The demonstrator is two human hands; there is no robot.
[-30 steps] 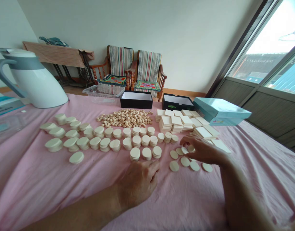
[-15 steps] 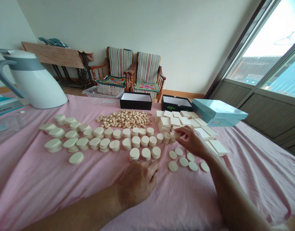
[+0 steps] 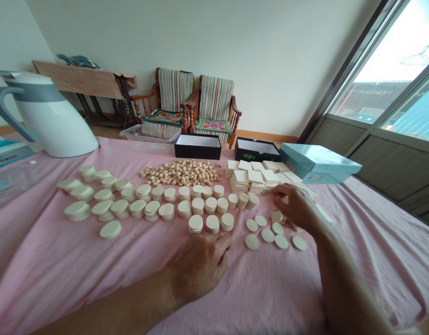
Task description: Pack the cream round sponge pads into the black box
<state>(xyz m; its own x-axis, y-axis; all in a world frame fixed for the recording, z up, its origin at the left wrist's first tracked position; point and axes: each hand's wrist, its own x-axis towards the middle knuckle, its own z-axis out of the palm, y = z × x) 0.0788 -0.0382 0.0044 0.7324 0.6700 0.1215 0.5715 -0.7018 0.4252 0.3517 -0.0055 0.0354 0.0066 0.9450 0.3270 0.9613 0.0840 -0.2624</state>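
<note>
1. The only camera sits on the person's head, above and behind the left hand [image 3: 199,266] and right hand [image 3: 295,208].
2. It faces forward and down across the pink cloth [image 3: 62,274] beneath the hands.
3. It is close to the hands, and both forearms enter from the lower edge.
4. Its wide view reaches past the hands to the wooden armchairs [image 3: 195,104], with the white jug [image 3: 48,114] far left of the left hand and the window [image 3: 382,74] far right of the right hand.

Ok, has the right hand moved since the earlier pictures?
Yes, to the right: the right hand now sits clear of the small stack of pale discs that it reached over half a second ago.
</note>
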